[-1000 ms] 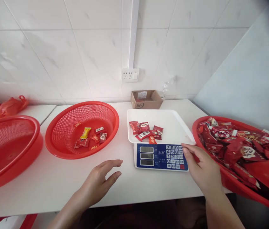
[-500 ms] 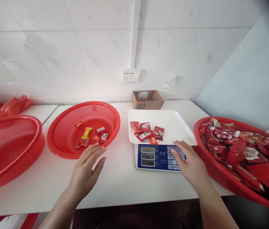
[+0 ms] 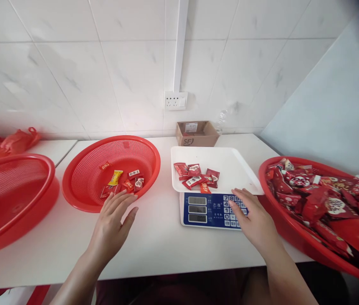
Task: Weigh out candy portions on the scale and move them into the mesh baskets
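My left hand [image 3: 111, 226] is open and holds nothing, just in front of the near rim of a red mesh basket [image 3: 80, 192]. In that basket lie several small red packets and one yellow packet [image 3: 115, 178]. My right hand [image 3: 254, 220] is open and empty too, its fingers over the keypad of a blue-fronted digital scale [image 3: 212, 212]. On the scale's white tray [image 3: 220, 163], several red wrapped packets [image 3: 193, 181] are bunched at the left side, one of them orange-red at the tray's front edge.
At the right, a red basket [image 3: 263, 176] is heaped with red packets. Another red basket [image 3: 52, 167] stands far left, with red plastic bags [image 3: 20, 142] behind it. A small cardboard box [image 3: 198, 139] sits behind the tray against the tiled wall.
My left hand has shifted slightly left and is a little nearer the basket's front. My right hand rests in nearly the same place; the packets have not moved.
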`<state>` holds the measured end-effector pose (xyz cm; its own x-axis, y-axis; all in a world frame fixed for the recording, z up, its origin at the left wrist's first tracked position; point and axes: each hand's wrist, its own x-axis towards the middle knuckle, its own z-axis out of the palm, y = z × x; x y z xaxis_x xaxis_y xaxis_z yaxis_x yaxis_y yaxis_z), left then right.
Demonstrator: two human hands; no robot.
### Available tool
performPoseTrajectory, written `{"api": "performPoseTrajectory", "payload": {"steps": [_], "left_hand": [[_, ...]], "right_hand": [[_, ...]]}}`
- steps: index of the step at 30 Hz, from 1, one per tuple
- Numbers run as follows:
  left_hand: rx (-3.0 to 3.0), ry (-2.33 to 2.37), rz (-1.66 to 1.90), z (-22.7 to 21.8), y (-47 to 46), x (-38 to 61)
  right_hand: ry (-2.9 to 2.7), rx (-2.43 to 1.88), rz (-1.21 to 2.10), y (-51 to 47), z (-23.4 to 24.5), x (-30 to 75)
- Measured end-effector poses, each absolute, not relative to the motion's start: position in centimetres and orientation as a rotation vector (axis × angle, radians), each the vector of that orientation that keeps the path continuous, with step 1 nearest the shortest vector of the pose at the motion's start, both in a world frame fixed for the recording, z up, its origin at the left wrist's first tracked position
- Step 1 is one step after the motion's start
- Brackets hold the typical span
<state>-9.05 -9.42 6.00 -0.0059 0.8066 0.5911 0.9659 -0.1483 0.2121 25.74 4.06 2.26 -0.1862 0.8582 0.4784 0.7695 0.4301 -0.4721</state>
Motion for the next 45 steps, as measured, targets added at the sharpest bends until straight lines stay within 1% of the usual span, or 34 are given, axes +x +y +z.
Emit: {"api": "performPoseTrajectory", "payload": {"steps": [13, 21, 35, 45], "left_hand": [[-2.025, -1.911, -0.903, 5.8, -9.4, -9.2], [-2.024, -1.923, -0.843, 5.9, -9.2, -9.4], [-1.959, -2.058, -0.824, 6.6, -11.4, -10.7], [-1.993, -2.0, -0.814, 6.6, -11.4, -10.6]], "right_hand": [[-1.952, -1.375, 0.162, 4.1, 1.9, 25.6], [-1.969, -1.361, 0.153, 4.2, 2.0, 25.7], [-1.97, -1.339, 0.161, 4.2, 1.9, 25.8], [-1.975, -1.353, 0.17, 4.3, 1.7, 25.9]]}}
